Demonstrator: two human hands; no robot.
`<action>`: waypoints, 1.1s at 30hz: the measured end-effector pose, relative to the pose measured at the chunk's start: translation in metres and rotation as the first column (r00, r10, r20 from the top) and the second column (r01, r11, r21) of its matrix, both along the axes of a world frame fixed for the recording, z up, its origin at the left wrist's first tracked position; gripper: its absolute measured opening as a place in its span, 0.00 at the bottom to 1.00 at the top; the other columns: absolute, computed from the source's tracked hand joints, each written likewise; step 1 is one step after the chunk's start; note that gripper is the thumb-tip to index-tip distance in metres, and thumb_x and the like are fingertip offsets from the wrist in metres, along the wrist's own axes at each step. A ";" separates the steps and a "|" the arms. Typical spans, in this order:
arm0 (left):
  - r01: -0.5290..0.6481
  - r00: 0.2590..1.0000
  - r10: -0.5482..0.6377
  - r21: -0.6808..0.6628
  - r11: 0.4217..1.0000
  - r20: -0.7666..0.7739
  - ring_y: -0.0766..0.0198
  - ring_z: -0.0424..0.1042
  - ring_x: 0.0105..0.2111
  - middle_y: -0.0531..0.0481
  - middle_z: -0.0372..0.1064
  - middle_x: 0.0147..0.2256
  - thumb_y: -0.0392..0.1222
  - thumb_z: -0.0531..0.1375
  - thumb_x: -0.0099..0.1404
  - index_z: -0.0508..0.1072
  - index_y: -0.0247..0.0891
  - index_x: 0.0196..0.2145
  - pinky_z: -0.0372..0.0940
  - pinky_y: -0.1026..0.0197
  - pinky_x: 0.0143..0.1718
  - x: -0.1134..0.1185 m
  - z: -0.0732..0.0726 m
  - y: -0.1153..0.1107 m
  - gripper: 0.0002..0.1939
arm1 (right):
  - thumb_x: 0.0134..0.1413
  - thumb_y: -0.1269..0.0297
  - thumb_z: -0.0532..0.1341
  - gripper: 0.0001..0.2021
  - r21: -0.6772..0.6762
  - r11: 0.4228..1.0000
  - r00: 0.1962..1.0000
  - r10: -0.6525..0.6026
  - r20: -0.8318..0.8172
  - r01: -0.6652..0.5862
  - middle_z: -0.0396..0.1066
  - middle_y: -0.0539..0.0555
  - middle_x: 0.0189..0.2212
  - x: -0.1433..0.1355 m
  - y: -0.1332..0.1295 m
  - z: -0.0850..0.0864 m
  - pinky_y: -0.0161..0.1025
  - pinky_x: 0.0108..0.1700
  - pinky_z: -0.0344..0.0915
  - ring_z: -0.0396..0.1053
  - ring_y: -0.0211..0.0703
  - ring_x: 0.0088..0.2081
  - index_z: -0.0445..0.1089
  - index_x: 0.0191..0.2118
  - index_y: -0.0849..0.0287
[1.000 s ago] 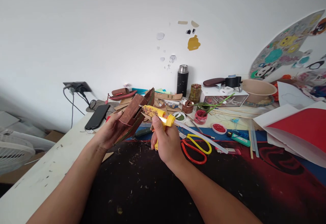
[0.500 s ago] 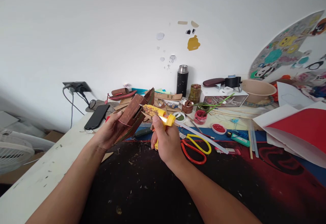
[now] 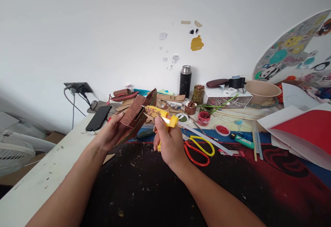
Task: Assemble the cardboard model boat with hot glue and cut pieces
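A brown model boat [image 3: 135, 111] with a curved canopy and a pointed end is tilted up in my left hand [image 3: 110, 130], whose fingers are closed around its near end. My right hand [image 3: 169, 139] is wrapped round a yellow glue gun [image 3: 157, 112], its front stained brown. The gun's nozzle is at the gap along the canopy's lower edge; whether it touches there I cannot tell. A long pale glue stick [image 3: 204, 137] sticks out of the gun's back. My left fingers behind the boat are partly hidden.
Scissors [image 3: 199, 163] with red and yellow handles lie right of my hand on the dark mat [image 3: 144, 192]. Behind are cardboard scraps [image 3: 170, 97], a black thermos [image 3: 185, 84] and a red paint jar [image 3: 203, 118]. At left lie a phone [image 3: 98, 118] and a second boat [image 3: 124, 96].
Almost nothing differs. Both hands hold the boat and the glue gun in nearly the same place, with the view shifted very slightly.
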State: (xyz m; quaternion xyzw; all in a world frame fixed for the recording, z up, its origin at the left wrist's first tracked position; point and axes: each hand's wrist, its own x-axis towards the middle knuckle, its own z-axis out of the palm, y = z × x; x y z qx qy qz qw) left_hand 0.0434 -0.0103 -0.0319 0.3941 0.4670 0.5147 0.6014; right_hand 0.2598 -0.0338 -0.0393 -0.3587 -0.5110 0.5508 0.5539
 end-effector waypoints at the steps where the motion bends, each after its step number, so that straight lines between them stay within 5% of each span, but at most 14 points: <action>1: 0.006 1.000 -0.006 0.008 1.000 0.001 0.45 0.83 0.49 0.46 0.85 0.50 0.63 0.67 0.62 0.84 0.45 0.53 0.79 0.55 0.44 0.001 0.001 0.000 0.28 | 0.68 0.36 0.57 0.29 0.002 1.000 1.000 0.002 0.001 -0.002 0.58 0.43 0.11 0.000 0.000 0.000 0.32 0.18 0.59 0.62 0.35 0.13 0.63 0.24 0.54; 16: 0.039 0.998 -0.041 0.036 0.999 0.043 0.45 0.83 0.52 0.46 0.86 0.49 0.63 0.67 0.63 0.86 0.43 0.50 0.78 0.57 0.48 0.003 0.002 0.000 0.26 | 0.69 0.38 0.57 0.27 -0.014 1.000 1.000 0.025 0.016 -0.024 0.58 0.43 0.11 0.000 -0.004 0.001 0.31 0.17 0.58 0.62 0.35 0.13 0.63 0.26 0.54; 25: 0.047 0.998 -0.049 0.043 0.998 0.050 0.40 0.77 0.60 0.45 0.84 0.53 0.62 0.66 0.64 0.85 0.43 0.52 0.74 0.51 0.59 0.005 0.003 -0.001 0.26 | 0.68 0.36 0.57 0.28 -0.017 1.000 1.000 0.024 0.019 -0.023 0.59 0.44 0.11 0.000 -0.003 0.001 0.32 0.18 0.59 0.63 0.36 0.14 0.62 0.25 0.54; 33: 0.007 1.000 -0.007 -0.007 1.000 0.007 0.44 0.83 0.50 0.45 0.85 0.49 0.63 0.68 0.61 0.85 0.43 0.51 0.78 0.55 0.45 0.000 0.001 -0.001 0.28 | 0.67 0.33 0.56 0.29 -0.004 1.000 1.000 0.002 0.012 -0.002 0.58 0.44 0.11 0.000 -0.001 0.001 0.33 0.18 0.60 0.62 0.36 0.13 0.63 0.26 0.53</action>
